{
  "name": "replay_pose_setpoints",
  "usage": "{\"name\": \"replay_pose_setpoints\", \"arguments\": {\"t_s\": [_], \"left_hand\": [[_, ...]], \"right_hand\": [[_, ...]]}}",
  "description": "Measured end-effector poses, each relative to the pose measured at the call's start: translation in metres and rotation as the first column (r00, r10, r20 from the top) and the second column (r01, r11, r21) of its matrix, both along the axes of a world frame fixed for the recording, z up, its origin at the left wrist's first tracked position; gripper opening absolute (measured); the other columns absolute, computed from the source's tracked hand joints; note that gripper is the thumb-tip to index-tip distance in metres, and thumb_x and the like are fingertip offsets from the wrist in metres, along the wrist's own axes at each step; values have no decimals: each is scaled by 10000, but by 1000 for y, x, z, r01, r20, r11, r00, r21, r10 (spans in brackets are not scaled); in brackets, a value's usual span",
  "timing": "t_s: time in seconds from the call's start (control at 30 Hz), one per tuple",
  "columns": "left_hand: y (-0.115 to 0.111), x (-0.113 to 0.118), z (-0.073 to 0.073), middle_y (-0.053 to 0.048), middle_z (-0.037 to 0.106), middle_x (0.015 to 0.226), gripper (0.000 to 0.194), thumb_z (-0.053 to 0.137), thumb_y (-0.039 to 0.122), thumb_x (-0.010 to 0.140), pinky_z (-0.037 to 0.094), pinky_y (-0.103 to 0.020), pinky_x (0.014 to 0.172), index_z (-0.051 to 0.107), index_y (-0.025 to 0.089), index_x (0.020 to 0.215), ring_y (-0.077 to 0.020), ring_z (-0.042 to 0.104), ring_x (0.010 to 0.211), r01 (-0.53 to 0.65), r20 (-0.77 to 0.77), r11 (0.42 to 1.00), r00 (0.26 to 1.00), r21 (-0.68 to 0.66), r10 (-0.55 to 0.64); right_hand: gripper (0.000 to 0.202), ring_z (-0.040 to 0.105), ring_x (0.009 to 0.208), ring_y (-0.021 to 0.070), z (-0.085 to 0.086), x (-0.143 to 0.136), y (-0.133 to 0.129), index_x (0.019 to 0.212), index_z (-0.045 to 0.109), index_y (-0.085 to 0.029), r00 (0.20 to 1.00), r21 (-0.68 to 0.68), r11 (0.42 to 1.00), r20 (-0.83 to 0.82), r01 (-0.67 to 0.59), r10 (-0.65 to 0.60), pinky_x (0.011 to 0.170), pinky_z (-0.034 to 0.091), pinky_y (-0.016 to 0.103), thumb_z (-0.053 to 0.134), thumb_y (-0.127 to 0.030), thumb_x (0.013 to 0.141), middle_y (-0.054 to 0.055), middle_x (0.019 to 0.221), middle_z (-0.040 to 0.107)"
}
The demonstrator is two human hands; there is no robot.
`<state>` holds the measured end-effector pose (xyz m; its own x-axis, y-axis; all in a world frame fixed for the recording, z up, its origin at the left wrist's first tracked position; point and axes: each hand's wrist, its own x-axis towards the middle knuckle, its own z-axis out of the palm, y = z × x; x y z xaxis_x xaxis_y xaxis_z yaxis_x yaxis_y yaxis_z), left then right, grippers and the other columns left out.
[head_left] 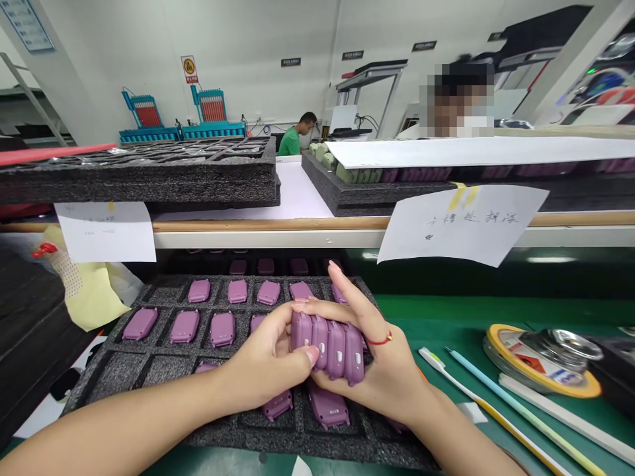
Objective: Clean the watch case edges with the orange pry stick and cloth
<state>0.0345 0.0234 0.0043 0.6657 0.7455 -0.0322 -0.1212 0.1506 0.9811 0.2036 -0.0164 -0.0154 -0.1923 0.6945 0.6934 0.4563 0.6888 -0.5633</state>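
Several purple watch cases (328,345), packed side by side in a row, are held between my two hands above a black foam tray (119,370). My left hand (278,350) closes on the row's left end, its thumb pressed on the front case. Wrapped around the back and right end, my right hand (362,330) supports the row from below, with one finger pointing up. In the tray's compartments lie more purple watch cases (184,326), one to a compartment; some compartments at the lower left hold none. My hands hide part of the tray.
Right of the tray lie a toothbrush (466,387), a light blue pen-like stick (496,380) and a yellow-rimmed tape roll (540,360). A shelf edge (268,239) crosses above, carrying foam trays (139,178) and hanging paper notes (461,225). Two people sit beyond.
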Motion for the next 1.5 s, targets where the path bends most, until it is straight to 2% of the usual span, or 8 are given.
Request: {"name": "replay_pose_setpoints", "arguments": {"t_s": [0.23, 0.43, 0.57, 0.7, 0.8, 1.17, 1.3, 1.5], "left_hand": [[1, -3, -3, -64, 693, 1025, 469, 765, 285, 749, 493, -394, 983, 562, 199, 1163, -261, 654, 1068, 58, 20, 998, 998, 2, -58], [4, -4, -6, -71, 673, 1044, 452, 762, 457, 819, 531, -372, 872, 594, 176, 1132, -247, 668, 1008, 68, 43, 996, 997, -61, -65], [4, -3, -6, -103, 670, 1174, 515, 848, 290, 749, 499, -413, 992, 571, 182, 1169, -280, 641, 1152, 88, 34, 994, 996, -64, -86], [3, -1, -7, -80, 668, 1162, 544, 852, 161, 712, 506, -399, 994, 559, 197, 1168, -255, 641, 1148, 127, 111, 990, 987, -61, -119], [2, -2, -5, -87, 669, 1170, 542, 846, 163, 721, 520, -395, 974, 551, 198, 1174, -249, 639, 1145, 139, 88, 988, 987, -64, -133], [0, -1, -6, -77, 674, 1125, 593, 857, 188, 683, 524, -416, 954, 534, 207, 1180, -281, 646, 1131, 88, 30, 994, 996, -62, -86], [-2, 0, -1, -77, 665, 1114, 481, 798, 270, 753, 523, -412, 955, 545, 189, 1155, -274, 643, 1115, 11, -38, 1000, 999, -16, -11], [-2, 1, -4, -62, 678, 1081, 436, 777, 289, 768, 531, -405, 930, 565, 193, 1137, -272, 651, 1068, -39, -106, 996, 993, 81, 47]], "right_hand": [[1046, 683, 1197, 235, -1, 1, 0, 1618, 152, -284, 1000, 6, 1000, -1, 3, -3, 1026, 571, 322, 747, -120, 775, 49, 1299, 709], [1047, 683, 1197, 240, -2, 1, 1, 1619, 134, -290, 1000, -1, 1000, 1, 6, -6, 1011, 585, 334, 727, -100, 777, 50, 1300, 707], [1033, 683, 1197, 259, -4, 5, 2, 1619, 157, -268, 1000, -35, 999, -12, 15, -16, 988, 596, 341, 773, -200, 792, 78, 1340, 685], [987, 697, 1171, 271, -5, 7, 4, 1607, 224, -245, 999, -63, 998, -36, 1, -3, 963, 604, 319, 792, -399, 814, 135, 1546, 474], [1015, 663, 1220, 296, -4, 6, 3, 1603, 242, -249, 999, -59, 998, -28, 28, -29, 981, 599, 338, 826, -343, 779, 132, 1581, 415], [1018, 658, 1232, 279, -4, 4, 2, 1613, 198, -237, 999, -73, 997, -16, 31, -33, 999, 592, 331, 803, -274, 795, 125, 1491, 549], [1007, 676, 1208, 242, -1, -1, 4, 1618, 154, -274, 1000, -24, 1000, -14, 6, -6, 1082, 535, 352, 778, -245, 829, 61, 1299, 710], [950, 676, 1208, 249, -1, -7, 4, 1612, 180, -279, 999, 31, 999, 14, 33, -34, 1076, 546, 358, 749, -221, 854, 91, 1412, 627]]}}
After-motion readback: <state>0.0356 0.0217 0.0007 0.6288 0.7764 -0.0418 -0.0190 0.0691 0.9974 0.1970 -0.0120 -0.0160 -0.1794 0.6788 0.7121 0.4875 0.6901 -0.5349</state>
